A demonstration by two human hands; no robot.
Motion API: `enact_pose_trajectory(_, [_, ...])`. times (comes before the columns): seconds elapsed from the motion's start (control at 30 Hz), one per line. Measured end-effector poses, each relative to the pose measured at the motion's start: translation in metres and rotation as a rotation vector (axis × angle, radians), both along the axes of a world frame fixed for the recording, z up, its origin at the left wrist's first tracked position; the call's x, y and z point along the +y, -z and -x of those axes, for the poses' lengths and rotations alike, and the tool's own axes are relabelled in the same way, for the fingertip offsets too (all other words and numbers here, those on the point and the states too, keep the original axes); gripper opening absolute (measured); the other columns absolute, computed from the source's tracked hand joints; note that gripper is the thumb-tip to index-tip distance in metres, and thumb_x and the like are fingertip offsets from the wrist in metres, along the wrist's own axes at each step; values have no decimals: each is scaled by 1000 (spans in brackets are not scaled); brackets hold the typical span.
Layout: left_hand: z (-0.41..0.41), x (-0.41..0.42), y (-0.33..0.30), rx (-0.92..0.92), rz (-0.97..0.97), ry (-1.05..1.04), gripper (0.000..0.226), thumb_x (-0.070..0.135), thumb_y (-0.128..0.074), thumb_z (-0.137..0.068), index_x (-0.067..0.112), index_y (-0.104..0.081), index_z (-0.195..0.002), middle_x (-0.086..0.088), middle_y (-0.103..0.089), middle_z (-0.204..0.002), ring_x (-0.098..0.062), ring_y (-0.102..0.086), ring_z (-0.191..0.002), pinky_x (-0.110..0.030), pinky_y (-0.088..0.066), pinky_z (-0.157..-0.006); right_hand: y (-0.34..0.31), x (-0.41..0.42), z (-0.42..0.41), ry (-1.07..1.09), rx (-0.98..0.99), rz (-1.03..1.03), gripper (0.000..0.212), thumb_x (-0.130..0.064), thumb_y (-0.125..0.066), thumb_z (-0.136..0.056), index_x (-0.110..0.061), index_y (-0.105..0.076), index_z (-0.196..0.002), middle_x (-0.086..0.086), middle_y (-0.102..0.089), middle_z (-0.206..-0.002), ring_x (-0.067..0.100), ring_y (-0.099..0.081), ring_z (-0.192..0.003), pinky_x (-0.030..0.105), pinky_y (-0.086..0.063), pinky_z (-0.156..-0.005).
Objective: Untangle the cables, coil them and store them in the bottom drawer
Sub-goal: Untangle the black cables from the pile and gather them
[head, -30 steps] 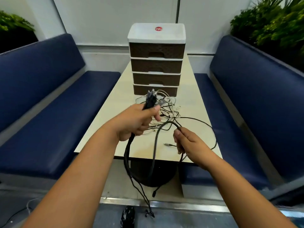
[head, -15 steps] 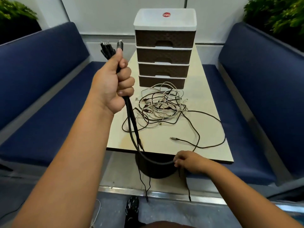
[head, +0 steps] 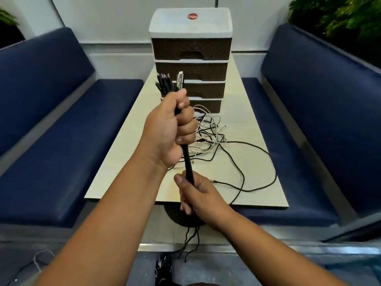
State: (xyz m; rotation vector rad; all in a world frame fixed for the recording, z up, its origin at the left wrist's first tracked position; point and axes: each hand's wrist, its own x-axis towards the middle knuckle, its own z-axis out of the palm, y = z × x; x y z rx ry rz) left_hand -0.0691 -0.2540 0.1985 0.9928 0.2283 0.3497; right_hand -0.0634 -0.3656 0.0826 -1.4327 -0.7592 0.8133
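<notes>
My left hand (head: 169, 129) grips a bundle of black cables (head: 188, 159) upright, with the plug ends (head: 168, 83) sticking out above my fist. Lower on the same bundle my right hand (head: 199, 195) is wrapped around it, over the table's near edge. The loose cable ends (head: 190, 242) hang below toward the floor. Behind my hands, a tangle of white and black cables (head: 208, 137) lies on the table (head: 257, 129). A black cable (head: 257, 162) loops out to the right. The drawer unit (head: 190, 58) stands at the back, its brown bottom drawer (head: 208, 105) closed.
Blue bench seats (head: 68, 141) flank the table on both sides. Green plants (head: 338, 17) stand at the back right. A shoe (head: 164, 267) and a thin cord (head: 39, 263) are on the floor below.
My left hand has moved from the upper left toward the centre with the bundle. My right hand has risen from the table edge and now grips the bundle just below the left.
</notes>
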Motion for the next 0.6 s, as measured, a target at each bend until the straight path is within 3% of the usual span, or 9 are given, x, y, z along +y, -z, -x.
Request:
enact_pose_trajectory(0.13, [-6, 16, 9, 28, 51, -47, 36, 29, -37, -100, 24, -34, -65, 8, -13, -53, -6, -9, -41, -17, -8, -35, 15, -3, -14, -68, -21, 150, 28, -35, -55, -98, -17, -46, -78, -5, -47, -51, 10, -50, -50, 30, -44, -61])
enact_pose_trajectory(0.23, [-12, 25, 16, 53, 59, -71, 36, 28, -38, -99, 24, -34, -63, 8, -12, -54, -8, -6, -45, -19, -6, -38, 28, -15, -39, -250, -141, 279, 24, -40, -58, -95, -17, -62, -99, 6, -67, -88, 10, -64, -88, 28, -48, -83])
enact_pose_trajectory(0.33, [-19, 39, 18, 76, 32, -107, 37, 27, -44, -97, 25, -32, -62, 10, -16, -48, -5, -10, -40, -16, -10, -34, 50, -37, -71, -127, -371, 437, 29, -28, -62, -93, -26, -63, -122, -12, -64, -120, 0, -56, -114, 24, -43, -101])
enact_pose_trajectory(0.43, [-24, 50, 20, 94, 40, -119, 39, 26, -45, -98, 26, -31, -62, 11, -17, -45, -4, -12, -37, -14, -12, -33, 75, -57, -97, 224, -739, 675, 38, -9, -56, -91, -18, -62, -127, 0, -63, -123, 20, -54, -116, 26, -39, -100])
enact_pose_trajectory(0.53, [-33, 57, 25, 104, 59, -106, 39, 29, -43, -99, 26, -32, -62, 10, -17, -46, -4, -12, -37, -14, -10, -34, 96, -69, -112, 330, -934, 821, 33, -20, -64, -89, -18, -66, -122, 3, -65, -111, 27, -55, -104, 36, -46, -88])
enact_pose_trajectory(0.6, [-39, 61, 28, 115, 68, -92, 39, 31, -42, -99, 26, -33, -61, 10, -17, -46, -4, -12, -37, -14, -9, -35, 102, -70, -116, 320, -1010, 857, 23, -26, -73, -83, -22, -73, -105, -1, -67, -95, 25, -58, -89, 34, -44, -70])
